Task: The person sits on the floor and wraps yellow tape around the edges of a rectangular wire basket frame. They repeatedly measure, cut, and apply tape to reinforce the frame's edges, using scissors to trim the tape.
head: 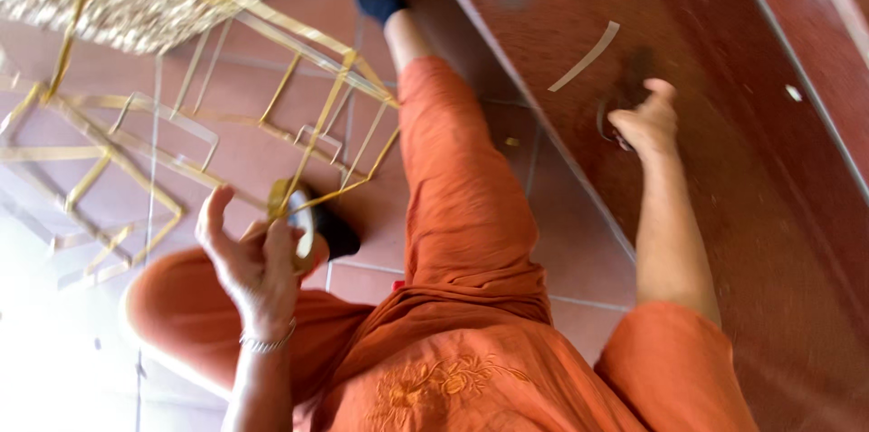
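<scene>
Indoors | terracotta tile floor (579, 260) | left fingers (272, 246) gripping strip roll (300, 215) | right fingers (656, 93) on dark object (608, 120), grip unclear

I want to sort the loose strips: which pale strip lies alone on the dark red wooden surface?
The short curved strip just above the right hand; the other strips are joined to the woven piece over the tiled floor.

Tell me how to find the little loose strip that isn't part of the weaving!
Look at the dark red wooden surface on the right side. Just above the right hand lies one pale strip, short and slightly curved. Unlike the yellow strips over the floor tiles, it lies alone, joined to nothing.
</scene>
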`<action>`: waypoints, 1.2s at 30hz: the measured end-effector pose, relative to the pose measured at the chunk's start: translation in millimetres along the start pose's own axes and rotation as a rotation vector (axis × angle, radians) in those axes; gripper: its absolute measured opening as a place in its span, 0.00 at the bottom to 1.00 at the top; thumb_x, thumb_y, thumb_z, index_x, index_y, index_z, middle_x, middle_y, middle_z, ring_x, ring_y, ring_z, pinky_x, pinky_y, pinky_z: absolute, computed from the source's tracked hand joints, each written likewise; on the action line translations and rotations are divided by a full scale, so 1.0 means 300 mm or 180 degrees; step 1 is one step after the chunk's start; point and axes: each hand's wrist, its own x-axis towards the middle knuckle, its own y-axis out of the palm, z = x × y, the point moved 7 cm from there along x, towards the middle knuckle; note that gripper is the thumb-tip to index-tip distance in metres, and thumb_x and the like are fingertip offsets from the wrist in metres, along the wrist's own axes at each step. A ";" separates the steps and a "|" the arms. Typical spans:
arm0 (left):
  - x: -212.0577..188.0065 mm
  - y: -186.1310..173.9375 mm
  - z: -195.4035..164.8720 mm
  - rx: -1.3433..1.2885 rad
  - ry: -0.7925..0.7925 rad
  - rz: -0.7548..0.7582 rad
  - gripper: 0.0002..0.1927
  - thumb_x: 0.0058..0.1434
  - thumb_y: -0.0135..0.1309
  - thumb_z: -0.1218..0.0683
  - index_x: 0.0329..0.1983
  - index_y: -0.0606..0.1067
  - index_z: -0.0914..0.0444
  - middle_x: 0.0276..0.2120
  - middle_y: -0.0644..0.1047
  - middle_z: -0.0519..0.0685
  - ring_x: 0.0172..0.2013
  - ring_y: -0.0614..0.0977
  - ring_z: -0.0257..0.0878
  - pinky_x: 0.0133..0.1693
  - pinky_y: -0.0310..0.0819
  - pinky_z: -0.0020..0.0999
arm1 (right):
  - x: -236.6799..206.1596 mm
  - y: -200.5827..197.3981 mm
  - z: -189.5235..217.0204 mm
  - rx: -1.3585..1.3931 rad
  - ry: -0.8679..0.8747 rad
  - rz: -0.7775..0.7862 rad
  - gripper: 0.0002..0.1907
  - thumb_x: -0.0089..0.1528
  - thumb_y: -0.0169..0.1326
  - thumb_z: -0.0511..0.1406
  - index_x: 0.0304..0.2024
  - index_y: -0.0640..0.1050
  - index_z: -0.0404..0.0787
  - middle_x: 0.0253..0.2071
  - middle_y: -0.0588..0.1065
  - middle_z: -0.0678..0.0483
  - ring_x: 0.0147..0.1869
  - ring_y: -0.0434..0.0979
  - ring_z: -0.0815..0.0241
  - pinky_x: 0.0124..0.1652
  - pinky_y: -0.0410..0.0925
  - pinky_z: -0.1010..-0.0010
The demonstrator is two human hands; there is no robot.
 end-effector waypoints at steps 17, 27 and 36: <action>0.139 -0.029 0.137 0.0581 -0.1235 0.0364 0.11 0.65 0.62 0.58 0.46 0.75 0.67 0.32 0.77 0.50 0.19 0.78 0.33 0.17 0.66 0.28 | -0.785 0.246 0.771 0.2017 -0.1805 0.3995 0.53 0.60 0.53 0.67 0.69 0.68 0.33 0.41 0.72 0.60 0.36 0.67 0.72 0.38 0.66 0.78; 0.110 0.007 0.051 0.1082 0.0307 0.0118 0.07 0.70 0.61 0.62 0.45 0.74 0.67 0.39 0.75 0.48 0.28 0.76 0.30 0.24 0.69 0.24 | -0.971 0.351 0.938 0.0997 -0.2951 0.4203 0.47 0.65 0.48 0.62 0.69 0.67 0.30 0.42 0.72 0.53 0.44 0.71 0.63 0.47 0.70 0.72; 0.049 0.019 0.171 -0.0195 -0.0650 0.0062 0.06 0.70 0.56 0.62 0.47 0.71 0.65 0.37 0.73 0.43 0.22 0.77 0.26 0.20 0.69 0.21 | -1.002 0.372 1.060 0.0796 -0.3446 0.3815 0.43 0.67 0.48 0.61 0.66 0.70 0.32 0.34 0.72 0.55 0.38 0.74 0.65 0.43 0.71 0.72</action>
